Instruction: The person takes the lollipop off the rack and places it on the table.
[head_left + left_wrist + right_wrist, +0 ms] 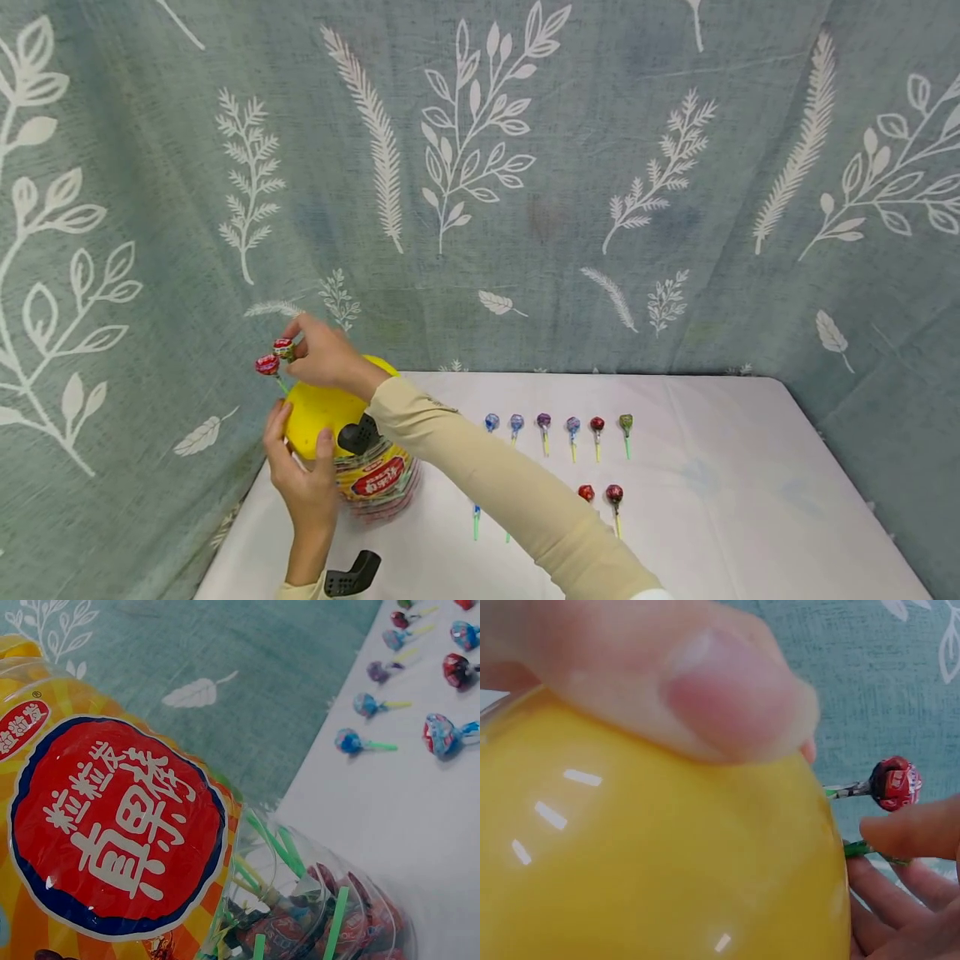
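My left hand (306, 483) grips the yellow lid (318, 408) of a clear plastic candy jar (378, 479), thumb on one side and fingers on the other. The jar is tilted; lollipops and green sticks show inside it in the left wrist view, beside its red and yellow label (120, 825). Over the lid reaches my right hand (326, 357), its fingertips pinching a red-wrapped lollipop (282, 348). Another red lollipop (267, 365) stands out beside it on a green stick. In the right wrist view, the right thumb (735, 705) hides part of the lid.
On the white tabletop (712, 500), lollipops lie in two rows: a back row with a purple lollipop (543, 421) and a green lollipop (626, 423), and a front row with a dark red lollipop (614, 495). My right sleeve (510, 492) covers part of the front row. A leaf-patterned curtain (525, 250) hangs behind.
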Demonstrator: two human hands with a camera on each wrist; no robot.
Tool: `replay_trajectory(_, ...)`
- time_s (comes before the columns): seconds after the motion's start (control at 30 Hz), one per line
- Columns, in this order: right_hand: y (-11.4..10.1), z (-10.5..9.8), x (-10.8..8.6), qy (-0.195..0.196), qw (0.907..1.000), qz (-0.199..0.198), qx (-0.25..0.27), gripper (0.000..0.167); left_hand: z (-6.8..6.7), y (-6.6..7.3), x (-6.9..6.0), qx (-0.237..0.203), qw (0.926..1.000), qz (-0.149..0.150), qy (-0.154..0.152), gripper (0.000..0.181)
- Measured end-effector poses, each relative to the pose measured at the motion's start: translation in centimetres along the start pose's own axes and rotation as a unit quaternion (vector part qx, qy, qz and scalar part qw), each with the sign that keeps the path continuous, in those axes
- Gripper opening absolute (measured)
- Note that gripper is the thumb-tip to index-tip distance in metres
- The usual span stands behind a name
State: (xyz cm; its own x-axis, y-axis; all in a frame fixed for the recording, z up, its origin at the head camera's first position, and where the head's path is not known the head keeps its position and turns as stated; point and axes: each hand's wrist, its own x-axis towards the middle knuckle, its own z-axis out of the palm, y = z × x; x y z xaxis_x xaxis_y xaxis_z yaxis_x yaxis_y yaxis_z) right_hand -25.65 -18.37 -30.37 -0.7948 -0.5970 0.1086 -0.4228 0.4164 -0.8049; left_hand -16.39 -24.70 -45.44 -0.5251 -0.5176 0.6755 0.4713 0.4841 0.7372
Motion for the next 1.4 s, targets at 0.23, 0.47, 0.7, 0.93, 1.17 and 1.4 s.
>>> replay_trajectory(0.23,0.2,0.6,0.3,0.034,0.9992,-0.019,0.004,0.025,0.2,2.5,0.0,-0.002,1.0000,0.006,0.002,0.055)
replay_trajectory(0.47,0.5,0.8,0.6,0.077,0.9945,-0.066,0.027,0.021,0.2,4.5,0.1,-0.003,1.0000,0.005,0.005,0.055)
replay_trajectory(0.7,1.0,0.1,0.3,0.103,0.9856,-0.095,0.095,0.021,0.1,4.2,0.1,0.000,1.0000,0.002,0.003,0.056)
replay_trajectory(0.93,2.1,-1.2,-0.7,0.157,0.9706,-0.137,0.121,0.022,-0.1,4.0,0.1,0.016,0.9999,0.006,-0.003,0.057)
replay_trajectory(1.17,3.1,-3.4,-2.2,0.184,0.9620,-0.155,0.130,0.025,-0.1,4.3,-0.1,0.013,0.9999,-0.001,-0.009,0.058)
replay_trajectory(1.4,4.3,-5.3,-3.7,0.179,0.9660,-0.141,0.123,0.025,0.0,4.6,0.1,0.010,0.9999,-0.002,-0.008,0.058)
